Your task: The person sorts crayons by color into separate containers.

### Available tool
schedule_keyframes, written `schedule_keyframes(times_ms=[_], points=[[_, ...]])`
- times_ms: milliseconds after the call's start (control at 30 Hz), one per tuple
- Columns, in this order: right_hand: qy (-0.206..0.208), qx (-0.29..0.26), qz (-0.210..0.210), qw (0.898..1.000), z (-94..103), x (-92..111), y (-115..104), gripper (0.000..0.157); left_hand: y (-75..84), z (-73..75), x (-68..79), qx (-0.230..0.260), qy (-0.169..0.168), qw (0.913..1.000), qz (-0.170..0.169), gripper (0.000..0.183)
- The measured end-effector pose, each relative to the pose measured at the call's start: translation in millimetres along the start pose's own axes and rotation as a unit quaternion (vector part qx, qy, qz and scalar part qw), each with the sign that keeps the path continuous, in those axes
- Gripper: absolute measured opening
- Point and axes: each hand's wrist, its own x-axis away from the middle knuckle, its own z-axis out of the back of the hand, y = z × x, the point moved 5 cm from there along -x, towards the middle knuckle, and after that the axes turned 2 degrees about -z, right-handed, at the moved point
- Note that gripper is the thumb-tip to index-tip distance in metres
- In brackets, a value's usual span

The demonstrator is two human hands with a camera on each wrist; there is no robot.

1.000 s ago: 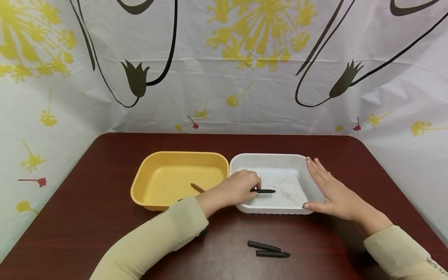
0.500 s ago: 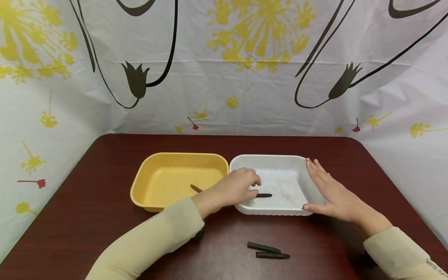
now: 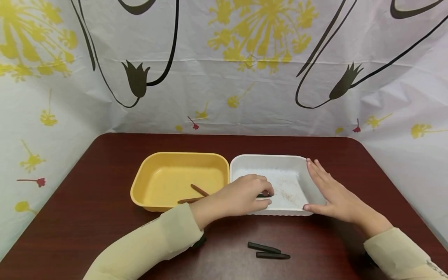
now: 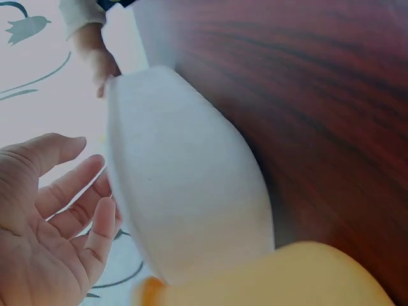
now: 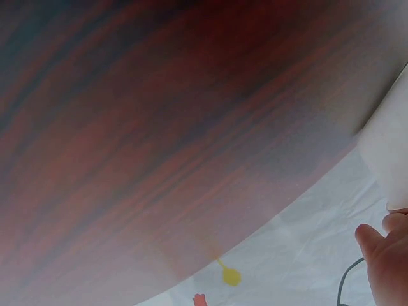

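Note:
My left hand point(image 3: 245, 194) hovers over the white tray point(image 3: 273, 158), its fingers loosely bent. A black crayon-like stick point(image 3: 265, 195) lies between thumb and fingertips, mostly hidden behind them. In the left wrist view, the thumb and fingers of the left hand point(image 4: 57, 217) stand apart beside the tray wall point(image 4: 185, 166); the stick is out of sight there. My right hand point(image 3: 336, 194) rests on the white tray's right rim with straight fingers. Only a bit of the right hand point(image 5: 389, 261) shows in the right wrist view.
A yellow tray point(image 3: 182, 156) adjoins on the left, holding two brown sticks point(image 3: 198, 189), partly behind my left wrist. Two more black sticks point(image 3: 268, 251) lie on the dark red table point(image 3: 217, 252) in front. A dark object point(image 3: 199, 242) peeks from under the left sleeve.
My left hand released the black stick into the white tray, then shifted slightly right and toward me over it. More of the brown sticks now shows. The right hand stayed put.

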Motion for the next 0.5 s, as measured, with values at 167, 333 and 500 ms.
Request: schedule_keyframes(times_ms=[167, 333, 500], points=[[0.002, 0.003, 0.001, 1.000, 0.2, -0.4, -0.3, 0.115, 10.7, 3.4, 7.0, -0.003, 0.008, 0.9997, -0.021, 0.019], [0.002, 0.005, 0.003, 1.000, 0.2, -0.9, 0.0, 0.115, 17.9, 3.6, 14.2, -0.005, 0.014, 0.9994, -0.030, 0.020], [0.000, 0.001, -0.002, 1.000, 0.3, -0.5, 0.1, 0.115, 24.0, 1.9, 21.3, -0.024, 0.016, 0.9987, -0.043, 0.019]])
